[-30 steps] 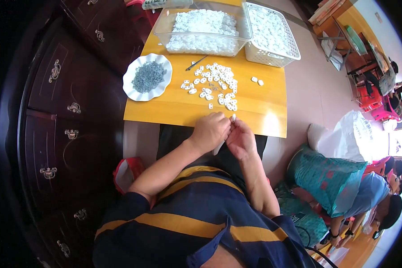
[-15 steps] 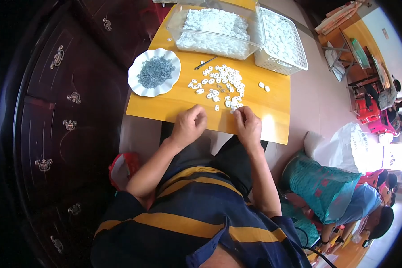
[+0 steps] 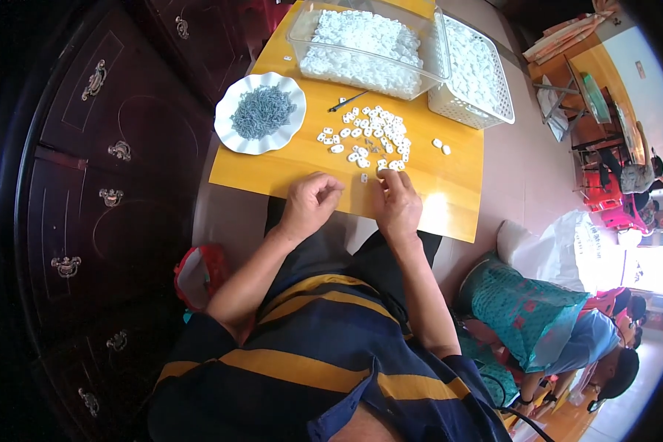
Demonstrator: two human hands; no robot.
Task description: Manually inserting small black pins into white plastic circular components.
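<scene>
My left hand (image 3: 311,202) is over the table's near edge, its fingers curled and the thumb against the index finger; anything held there is too small to make out. Just right of it, my right hand (image 3: 399,209) has thumb and fingertips brought together at the near side of a loose pile of small white two-hole plastic pieces (image 3: 381,125). Whether a piece is between those fingertips is hidden. One white piece (image 3: 364,177) lies apart, between the two hands. A few tiny grey bits (image 3: 372,146) are among the pile.
A scalloped white dish (image 3: 227,131) of grey screw-like parts (image 3: 262,112) stands at left. Behind the pile are a thin black tool (image 3: 346,102), a clear bin (image 3: 432,68) and a white basket (image 3: 470,115), both full of white pieces. At right, a teal sack (image 3: 519,306) and a bent-over person (image 3: 597,339).
My right hand has shifted left, closer to my left hand. The left hand keeps its curled shape in nearly the same place. The whole view has shifted slightly.
</scene>
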